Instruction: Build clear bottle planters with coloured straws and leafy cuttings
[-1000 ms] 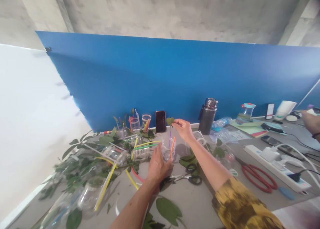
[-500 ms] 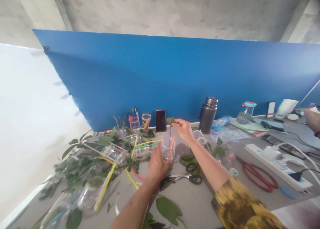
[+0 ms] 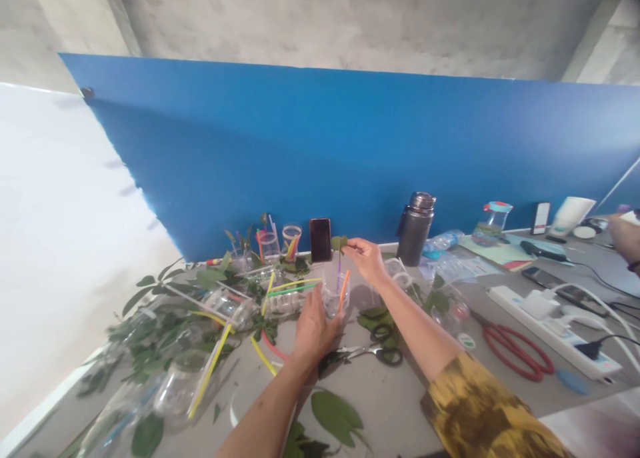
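My left hand (image 3: pixel 314 325) is wrapped around the near side of a clear plastic cup (image 3: pixel 331 293) on the table. An orange straw (image 3: pixel 345 289) and a purple straw (image 3: pixel 339 271) stand in the cup, leaning slightly. With fingertips pinched together, my right hand (image 3: pixel 366 261) holds a small green leaf (image 3: pixel 339 243) at the top of the purple straw. Scissors with black handles (image 3: pixel 387 356) lie just in front of the cup, beside several dark green leaves (image 3: pixel 373 321).
Leafy cuttings, yellow straws (image 3: pixel 210 371) and clear bottle pieces (image 3: pixel 180 385) crowd the left. A phone (image 3: pixel 320 240) and a dark flask (image 3: pixel 416 231) stand along the blue partition (image 3: pixel 300 145). Red-handled shears (image 3: pixel 517 351) and a power strip (image 3: pixel 550 335) lie right. Another person's hand (image 3: pixel 625 237) shows at the far right.
Both hands keep almost the same place and hold. The view has shifted very slightly; nothing else has visibly moved.
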{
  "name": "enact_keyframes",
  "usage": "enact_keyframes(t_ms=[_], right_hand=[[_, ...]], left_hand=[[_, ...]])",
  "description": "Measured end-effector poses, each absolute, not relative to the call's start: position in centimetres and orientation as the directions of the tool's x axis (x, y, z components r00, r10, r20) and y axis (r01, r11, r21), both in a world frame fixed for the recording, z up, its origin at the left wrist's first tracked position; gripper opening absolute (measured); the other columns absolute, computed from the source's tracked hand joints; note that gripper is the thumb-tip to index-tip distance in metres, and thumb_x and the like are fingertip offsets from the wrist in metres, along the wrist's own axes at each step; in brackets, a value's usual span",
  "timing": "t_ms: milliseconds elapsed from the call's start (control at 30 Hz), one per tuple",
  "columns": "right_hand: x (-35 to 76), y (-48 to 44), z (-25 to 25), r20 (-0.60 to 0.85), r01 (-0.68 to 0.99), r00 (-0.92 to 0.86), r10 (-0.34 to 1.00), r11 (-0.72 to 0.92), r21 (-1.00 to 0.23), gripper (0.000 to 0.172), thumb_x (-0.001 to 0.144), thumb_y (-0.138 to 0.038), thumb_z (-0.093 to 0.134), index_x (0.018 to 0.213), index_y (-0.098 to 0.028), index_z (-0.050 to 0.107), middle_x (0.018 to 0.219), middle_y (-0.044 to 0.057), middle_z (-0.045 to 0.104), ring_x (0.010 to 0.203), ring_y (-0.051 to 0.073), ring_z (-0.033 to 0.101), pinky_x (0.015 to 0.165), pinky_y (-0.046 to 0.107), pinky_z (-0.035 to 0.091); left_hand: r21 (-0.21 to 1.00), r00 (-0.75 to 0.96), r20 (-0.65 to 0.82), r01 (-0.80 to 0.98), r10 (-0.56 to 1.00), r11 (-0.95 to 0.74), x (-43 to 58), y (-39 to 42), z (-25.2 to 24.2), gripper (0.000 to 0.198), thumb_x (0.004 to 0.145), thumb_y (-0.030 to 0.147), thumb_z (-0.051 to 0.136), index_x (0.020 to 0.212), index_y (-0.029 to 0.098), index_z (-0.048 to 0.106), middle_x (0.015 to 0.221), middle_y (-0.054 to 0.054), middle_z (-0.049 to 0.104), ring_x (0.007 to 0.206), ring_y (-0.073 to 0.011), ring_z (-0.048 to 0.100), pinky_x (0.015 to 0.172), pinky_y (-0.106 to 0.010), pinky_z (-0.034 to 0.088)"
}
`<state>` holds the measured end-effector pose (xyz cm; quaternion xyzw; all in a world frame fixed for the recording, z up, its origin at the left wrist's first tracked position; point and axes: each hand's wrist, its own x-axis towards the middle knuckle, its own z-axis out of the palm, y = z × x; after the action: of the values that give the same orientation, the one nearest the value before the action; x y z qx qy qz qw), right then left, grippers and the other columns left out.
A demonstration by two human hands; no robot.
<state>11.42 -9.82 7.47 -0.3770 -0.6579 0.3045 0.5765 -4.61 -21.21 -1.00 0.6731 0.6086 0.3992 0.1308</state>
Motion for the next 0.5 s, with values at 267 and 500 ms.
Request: enact_keyframes(t_ms=[267,500], right_hand=[[11.9,-9.7,6.2,0.42,0.097,-0.145,0.896,0.436,-0.895,0.024,0.075,-0.041,0.067,0.08,-0.019,0.076,0.068,0.001,0.068,0.062,0.016,0.057,0.062,0.029,0.046],[12.0,-9.2,5.7,0.382,0.014,-0.148,0.912,0.388,-0.922,0.032,0.071,-0.044,0.07,0.089,-0.018,0.079,0.069,0.001,0.069,0.06,0.016,0.057,0.058,0.029,0.046]], left_hand=[[0.679,-0.086,0.349,0.71,0.933,-0.189,-4.5,-20.9,-1.0,0.077,0.081,0.031,0.067,0.15,0.01,0.039,0.138,-0.021,0.058,0.13,-0.0339,0.057,0.111,-0.049,0.045],[0.689,-0.112,0.359,0.701,0.927,-0.183,-4.4,-20.5,-1.3,0.081,0.079,0.035,0.067,0.151,0.011,0.04,0.14,-0.022,0.058,0.132,-0.0366,0.056,0.111,-0.054,0.045]])
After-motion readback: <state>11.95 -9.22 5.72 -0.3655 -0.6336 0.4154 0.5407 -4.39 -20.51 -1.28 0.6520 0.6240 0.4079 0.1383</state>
